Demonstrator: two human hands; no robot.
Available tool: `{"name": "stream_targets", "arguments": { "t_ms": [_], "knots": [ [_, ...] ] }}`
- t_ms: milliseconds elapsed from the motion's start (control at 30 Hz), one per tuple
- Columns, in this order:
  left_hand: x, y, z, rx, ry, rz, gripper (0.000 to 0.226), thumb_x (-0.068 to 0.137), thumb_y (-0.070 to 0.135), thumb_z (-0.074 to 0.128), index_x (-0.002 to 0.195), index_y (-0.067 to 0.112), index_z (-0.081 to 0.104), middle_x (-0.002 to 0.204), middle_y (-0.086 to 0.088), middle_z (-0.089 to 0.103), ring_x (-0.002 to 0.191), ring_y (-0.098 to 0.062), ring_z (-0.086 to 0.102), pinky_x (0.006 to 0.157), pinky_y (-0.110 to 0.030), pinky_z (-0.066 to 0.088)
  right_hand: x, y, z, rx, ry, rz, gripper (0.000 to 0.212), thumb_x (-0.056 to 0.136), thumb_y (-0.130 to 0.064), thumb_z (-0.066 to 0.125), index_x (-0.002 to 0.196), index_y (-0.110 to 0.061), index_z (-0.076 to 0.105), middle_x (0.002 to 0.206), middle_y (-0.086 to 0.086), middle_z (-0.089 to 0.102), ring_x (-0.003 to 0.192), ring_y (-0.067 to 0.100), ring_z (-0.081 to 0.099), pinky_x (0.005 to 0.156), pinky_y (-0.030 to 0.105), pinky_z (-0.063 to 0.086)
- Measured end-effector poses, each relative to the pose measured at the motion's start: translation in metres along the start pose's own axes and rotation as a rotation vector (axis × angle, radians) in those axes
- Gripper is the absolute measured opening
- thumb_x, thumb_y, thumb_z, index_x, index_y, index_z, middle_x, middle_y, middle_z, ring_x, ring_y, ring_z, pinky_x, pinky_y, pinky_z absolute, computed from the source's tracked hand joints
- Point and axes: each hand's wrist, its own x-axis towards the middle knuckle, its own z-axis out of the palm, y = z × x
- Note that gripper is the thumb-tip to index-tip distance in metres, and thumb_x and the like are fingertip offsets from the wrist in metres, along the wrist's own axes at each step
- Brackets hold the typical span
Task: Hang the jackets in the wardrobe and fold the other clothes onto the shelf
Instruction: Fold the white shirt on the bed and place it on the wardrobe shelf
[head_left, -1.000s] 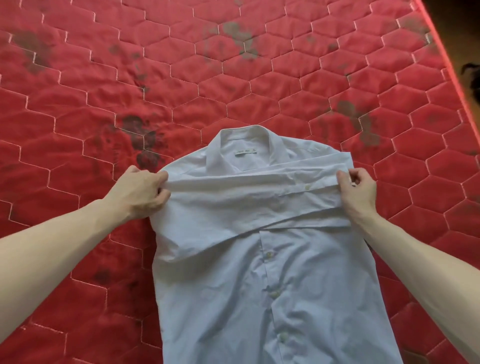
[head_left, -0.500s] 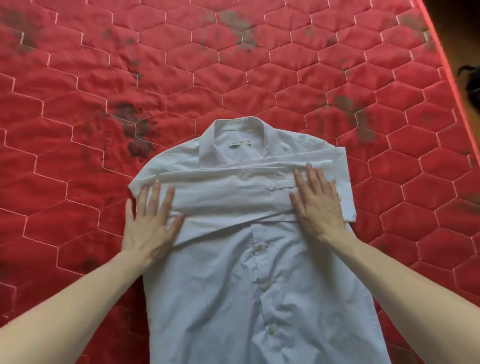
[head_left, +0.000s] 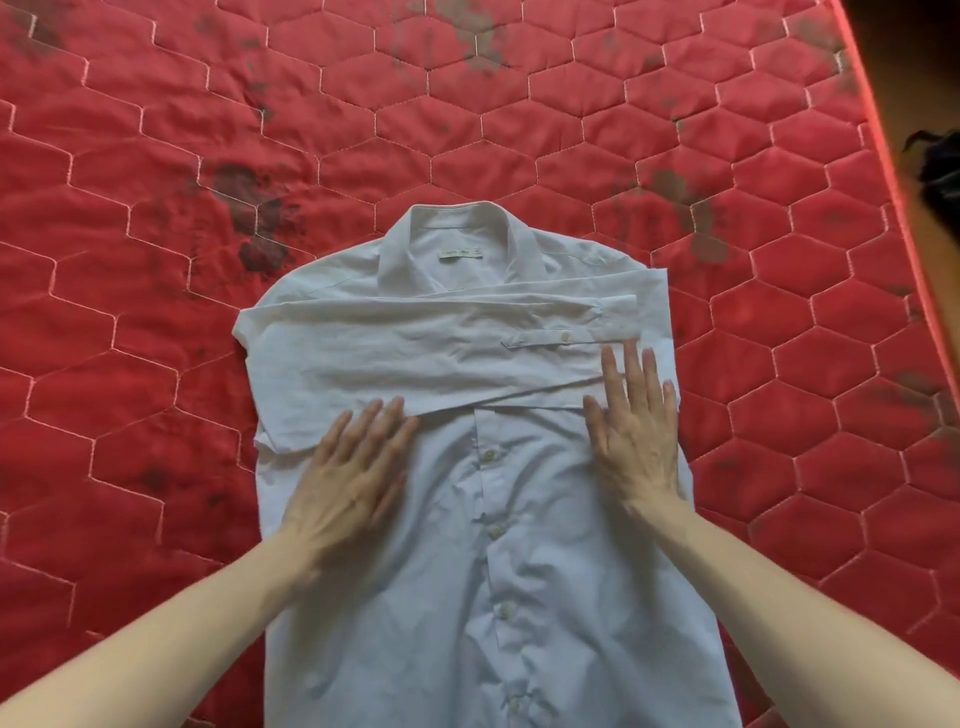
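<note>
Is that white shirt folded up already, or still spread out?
Partly folded: the white shirt lies flat on the red mattress, its sleeves folded across the chest, body still full length.

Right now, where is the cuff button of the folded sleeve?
In the head view, the cuff button lies right of centre on the white shirt, just above the right hand.

The shirt is thin white cloth, matt and creased (its buttons look plastic). Under it, the mattress is red quilted fabric, slightly shiny.

I see both palms flat on shirt: left hand below folded sleeves, right hand overlapping them. Red mattress underneath.
</note>
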Motion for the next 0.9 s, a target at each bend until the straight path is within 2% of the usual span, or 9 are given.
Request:
{"name": "stream_targets", "arguments": {
  "t_ms": [100,267,367,467,567,667,733,800,900],
  "knots": [
    [-0.03,0.049,0.014,-0.017,-0.015,-0.007,0.061,0.104,0.038,0.038,0.16,0.013,0.04,0.169,-0.012,0.03,0.154,-0.033,0.033,0.124,-0.051,0.024,-0.045,0.014,-0.003,0.002,0.018,0.071,0.064,0.109,-0.047,0.026,0.166,-0.02,0.021,0.175,0.003,0.01,0.162,0.021,0.006,0.128,0.048,0.011],
    [-0.09,0.1,0.038,0.005,-0.056,-0.119,0.065,0.102,0.041,0.038,0.163,0.019,0.032,0.173,-0.01,0.021,0.158,-0.031,0.022,0.123,-0.059,0.02,-0.128,0.047,0.003,-0.063,-0.06,-0.013,0.061,0.108,-0.041,0.031,0.164,-0.02,0.028,0.174,0.006,0.014,0.161,0.025,0.009,0.129,0.05,0.011],
    [-0.113,0.107,0.045,0.006,-0.06,-0.229,0.067,0.1,0.045,0.038,0.163,0.021,0.032,0.173,-0.009,0.019,0.159,-0.032,0.017,0.124,-0.064,0.012,-0.163,0.067,0.007,-0.093,-0.134,-0.023,0.062,0.107,-0.047,0.028,0.165,-0.023,0.027,0.174,0.004,0.014,0.161,0.025,0.01,0.126,0.056,0.019],
    [-0.12,0.1,0.044,0.016,-0.098,-0.203,0.069,0.102,0.048,0.034,0.165,0.023,0.025,0.174,-0.008,0.014,0.161,-0.032,0.01,0.125,-0.062,0.005,-0.179,0.075,0.009,-0.1,-0.18,-0.004,0.065,0.107,-0.052,0.024,0.166,-0.026,0.018,0.175,0.0,0.009,0.162,0.022,0.004,0.128,0.055,0.013],
    [-0.129,0.098,0.042,0.02,-0.15,-0.199,0.07,0.103,0.051,0.032,0.166,0.024,0.021,0.175,-0.008,0.012,0.16,-0.033,0.012,0.125,-0.061,0.005,-0.186,0.072,0.005,-0.1,-0.205,0.007,0.066,0.107,-0.055,0.022,0.167,-0.028,0.013,0.176,-0.001,0.003,0.162,0.02,-0.003,0.129,0.055,0.01],
    [-0.142,0.11,0.037,0.016,-0.134,-0.318,0.07,0.102,0.052,0.031,0.165,0.021,0.026,0.173,-0.01,0.019,0.159,-0.032,0.016,0.124,-0.063,0.009,-0.205,0.071,-0.006,-0.067,-0.181,0.028,0.068,0.107,-0.055,0.024,0.167,-0.028,0.011,0.176,0.0,0.001,0.162,0.021,-0.003,0.129,0.053,0.007],
    [-0.158,0.126,0.033,0.004,-0.122,-0.422,0.07,0.102,0.05,0.031,0.165,0.02,0.026,0.173,-0.01,0.019,0.16,-0.03,0.015,0.125,-0.062,0.009,-0.233,0.074,-0.009,-0.039,-0.172,-0.03,0.069,0.105,-0.054,0.029,0.167,-0.027,0.015,0.176,0.0,0.004,0.162,0.022,0.002,0.129,0.05,0.005],
    [-0.181,0.142,0.034,0.002,-0.115,-0.508,0.07,0.102,0.048,0.03,0.165,0.02,0.022,0.174,-0.01,0.016,0.16,-0.03,0.016,0.124,-0.063,0.011,-0.264,0.082,-0.008,-0.056,-0.208,-0.087,0.071,0.104,-0.057,0.029,0.167,-0.027,0.018,0.176,-0.001,0.004,0.162,0.023,0.003,0.129,0.051,0.005],
    [-0.229,0.157,0.041,-0.021,-0.139,-0.617,0.072,0.102,0.054,0.026,0.167,0.025,0.015,0.175,-0.006,0.007,0.161,-0.028,0.011,0.122,-0.066,0.012,-0.291,0.091,-0.003,-0.097,-0.239,-0.054,0.073,0.103,-0.061,0.025,0.167,-0.028,0.015,0.176,-0.002,0.005,0.162,0.022,0.003,0.128,0.055,0.011]
  ]
}}
